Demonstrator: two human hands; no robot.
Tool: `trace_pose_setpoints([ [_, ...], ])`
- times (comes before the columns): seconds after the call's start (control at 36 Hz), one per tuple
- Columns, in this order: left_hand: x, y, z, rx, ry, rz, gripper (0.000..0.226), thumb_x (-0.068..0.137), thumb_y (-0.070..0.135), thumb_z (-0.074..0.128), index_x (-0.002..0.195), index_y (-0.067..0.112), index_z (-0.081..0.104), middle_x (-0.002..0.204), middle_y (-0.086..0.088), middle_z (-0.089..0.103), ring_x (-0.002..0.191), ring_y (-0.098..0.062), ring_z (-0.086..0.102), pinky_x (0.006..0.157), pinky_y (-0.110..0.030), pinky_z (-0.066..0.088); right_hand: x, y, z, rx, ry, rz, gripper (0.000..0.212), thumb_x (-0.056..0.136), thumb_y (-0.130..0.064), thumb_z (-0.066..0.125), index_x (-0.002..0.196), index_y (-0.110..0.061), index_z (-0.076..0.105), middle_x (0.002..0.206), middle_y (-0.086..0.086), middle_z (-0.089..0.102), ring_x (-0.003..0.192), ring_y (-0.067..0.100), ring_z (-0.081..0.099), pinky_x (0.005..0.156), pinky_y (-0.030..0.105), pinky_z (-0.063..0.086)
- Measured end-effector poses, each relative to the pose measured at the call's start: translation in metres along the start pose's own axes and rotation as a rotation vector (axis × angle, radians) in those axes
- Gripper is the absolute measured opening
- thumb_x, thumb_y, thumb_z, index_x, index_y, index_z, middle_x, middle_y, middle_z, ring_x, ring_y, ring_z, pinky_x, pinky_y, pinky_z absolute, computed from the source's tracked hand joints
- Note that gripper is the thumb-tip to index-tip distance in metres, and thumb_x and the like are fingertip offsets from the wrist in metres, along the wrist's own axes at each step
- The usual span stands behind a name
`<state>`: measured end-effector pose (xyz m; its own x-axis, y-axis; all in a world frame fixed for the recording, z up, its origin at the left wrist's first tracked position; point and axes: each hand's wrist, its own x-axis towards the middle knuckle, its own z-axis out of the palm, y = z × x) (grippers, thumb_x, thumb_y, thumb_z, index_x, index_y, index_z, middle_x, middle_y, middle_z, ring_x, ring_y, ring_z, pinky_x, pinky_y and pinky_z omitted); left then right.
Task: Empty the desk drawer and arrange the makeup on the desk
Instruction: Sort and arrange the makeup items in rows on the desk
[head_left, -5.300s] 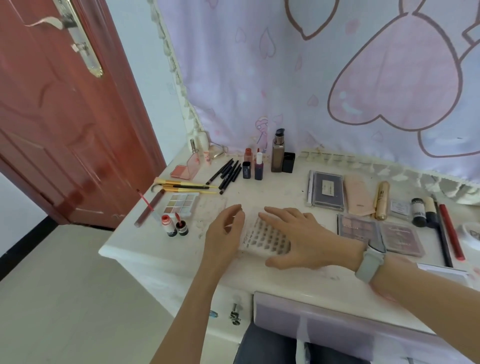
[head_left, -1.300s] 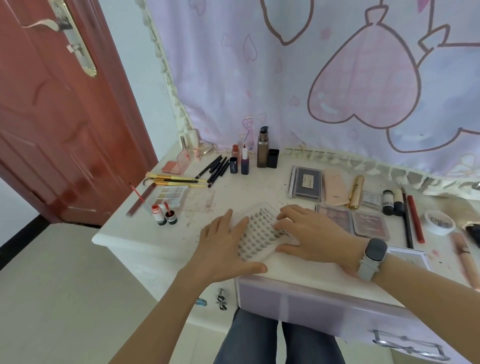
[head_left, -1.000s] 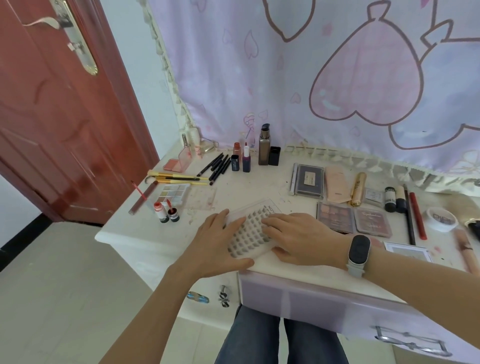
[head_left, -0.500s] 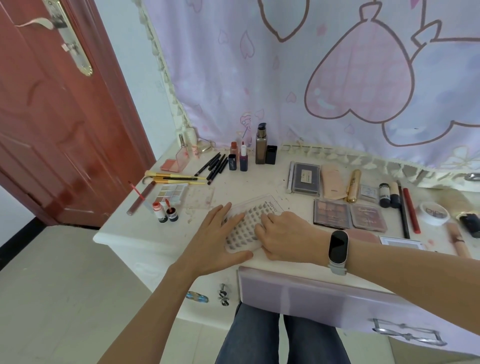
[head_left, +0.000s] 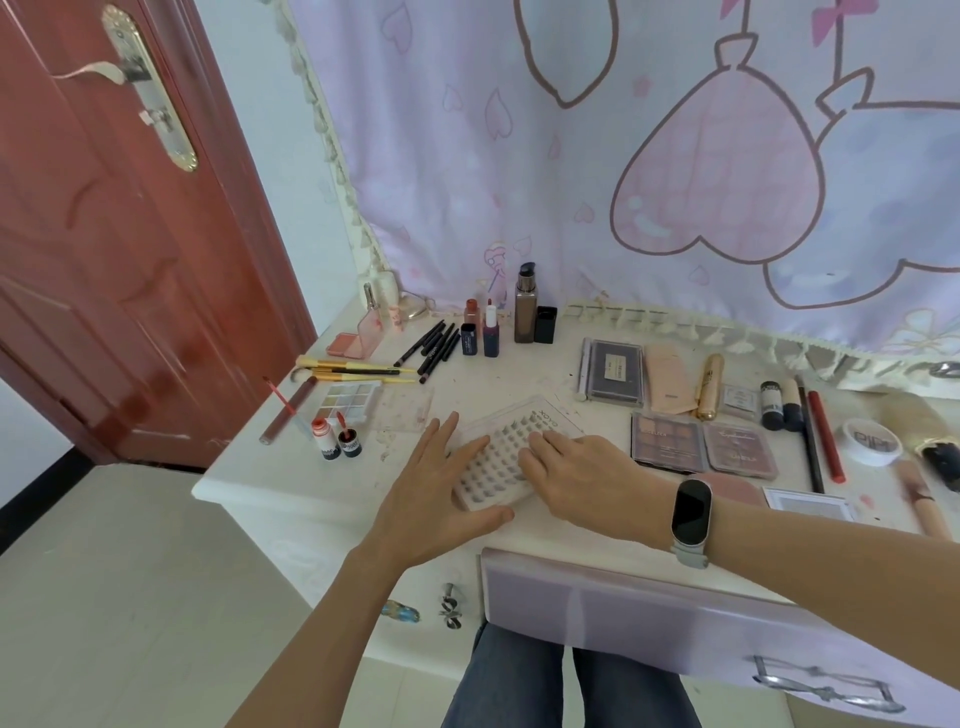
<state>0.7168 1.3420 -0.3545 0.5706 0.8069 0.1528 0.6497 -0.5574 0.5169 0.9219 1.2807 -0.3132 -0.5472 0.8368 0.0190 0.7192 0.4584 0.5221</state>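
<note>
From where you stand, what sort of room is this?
Probably a bedroom or dressing corner at home. A white desk serves as a vanity, spread with eyeshadow palettes, brushes and a foundation bottle; a pink heart-print curtain hangs behind, and a red wooden door stands beside it.

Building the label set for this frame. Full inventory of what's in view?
lash tray: 1, clear, front centre of desk, under both hands
desk: 1, white
drawer: 1, lilac, open, below desk edge
eyeshadow palettes: 2, mauve, right of tray
pump bottle: 1, brown, back of desk
black pencils: several, back left
yellow brushes: about 3, left
red pencil: 1, right
gold tube: 1, right of centre
curtain: 1, lilac, behind desk
door: 1, red-brown, left
left hand: flat on tray's left edge
right hand: on tray, watch on wrist
</note>
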Motion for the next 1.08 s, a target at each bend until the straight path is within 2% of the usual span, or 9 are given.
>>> trace_pose_setpoints([
  [0.14,-0.002,-0.001,-0.001,0.006,0.02,0.031,0.096,0.06,0.08,0.051,0.143,0.037,0.025,0.157,0.011,-0.001,0.144,-0.01,-0.001,0.113,-0.038,0.019,0.008,0.005,0.003,0.081,0.01,-0.013,0.035,0.097,-0.005,0.018,0.124,0.001,0.039,0.121,0.019,0.053,0.105,0.033,0.055,0.077,0.04,0.051],
  [0.31,-0.002,0.001,-0.004,-0.178,0.112,0.014,0.108,0.063,0.062,0.071,0.134,0.058,-0.01,0.155,0.019,0.002,0.138,0.003,0.009,0.106,-0.027,0.024,0.007,0.032,-0.013,0.288,0.292,0.04,0.028,0.093,-0.026,0.053,0.117,-0.012,0.061,0.1,0.003,0.071,0.085,0.019,0.067,0.059,0.029,0.056],
  [0.39,-0.003,0.0,0.0,-0.172,0.155,-0.022,0.111,0.07,0.05,0.073,0.139,0.051,-0.014,0.156,0.015,0.005,0.135,-0.001,0.02,0.098,-0.023,0.03,0.012,0.046,-0.014,0.485,0.318,0.236,0.033,0.098,-0.035,0.041,0.118,-0.017,0.06,0.104,0.0,0.069,0.094,0.017,0.065,0.064,0.029,0.05],
  [0.44,-0.002,-0.001,0.002,-0.12,0.164,-0.022,0.106,0.075,0.046,0.07,0.145,0.039,-0.01,0.156,0.011,0.01,0.137,-0.006,0.024,0.096,-0.022,0.032,0.018,0.055,-0.012,0.555,0.329,0.353,0.038,0.099,-0.04,0.032,0.116,-0.02,0.06,0.103,-0.004,0.069,0.092,0.015,0.064,0.069,0.028,0.047],
  [0.53,0.0,-0.001,0.002,-0.116,0.176,-0.062,0.092,0.081,0.037,0.068,0.148,0.026,0.006,0.152,0.006,0.024,0.135,-0.007,0.031,0.097,-0.021,0.032,0.026,0.068,-0.01,0.654,0.346,0.513,0.034,0.098,-0.04,0.038,0.106,-0.021,0.064,0.089,-0.006,0.07,0.078,0.014,0.064,0.064,0.023,0.038],
  [0.69,-0.001,-0.001,0.003,0.001,0.266,-0.055,0.051,0.087,0.03,0.064,0.133,0.013,0.05,0.136,0.0,0.05,0.125,-0.013,0.045,0.101,-0.011,0.023,0.041,0.089,-0.006,1.18,0.384,0.756,0.015,0.095,-0.023,0.05,0.093,-0.02,0.064,0.081,-0.007,0.068,0.069,0.011,0.065,0.073,0.028,0.052],
  [0.81,-0.002,0.0,0.004,0.091,0.324,-0.083,0.058,0.082,0.041,0.067,0.13,0.012,0.053,0.131,-0.002,0.055,0.121,-0.02,0.048,0.103,-0.03,0.029,0.049,0.099,-0.001,1.455,0.418,0.887,0.013,0.093,-0.013,0.053,0.096,-0.009,0.064,0.079,0.005,0.067,0.061,0.015,0.064,0.068,0.029,0.056],
  [0.89,-0.005,-0.003,0.002,0.149,0.368,-0.122,0.062,0.079,0.047,0.067,0.13,0.015,0.052,0.126,-0.001,0.058,0.119,-0.021,0.048,0.099,-0.034,0.03,0.052,0.1,0.003,1.53,0.449,0.922,0.012,0.093,-0.01,0.054,0.097,-0.006,0.064,0.08,0.011,0.067,0.06,0.015,0.064,0.062,0.022,0.056],
  [1.08,-0.008,-0.006,0.003,0.17,0.401,-0.184,0.06,0.077,0.047,0.069,0.126,0.015,0.057,0.125,0.0,0.058,0.117,-0.021,0.048,0.095,-0.034,0.032,0.079,0.104,0.004,1.386,0.445,0.833,0.016,0.091,-0.015,0.057,0.096,-0.008,0.07,0.086,0.01,0.069,0.072,0.015,0.058,0.071,0.028,0.05],
])
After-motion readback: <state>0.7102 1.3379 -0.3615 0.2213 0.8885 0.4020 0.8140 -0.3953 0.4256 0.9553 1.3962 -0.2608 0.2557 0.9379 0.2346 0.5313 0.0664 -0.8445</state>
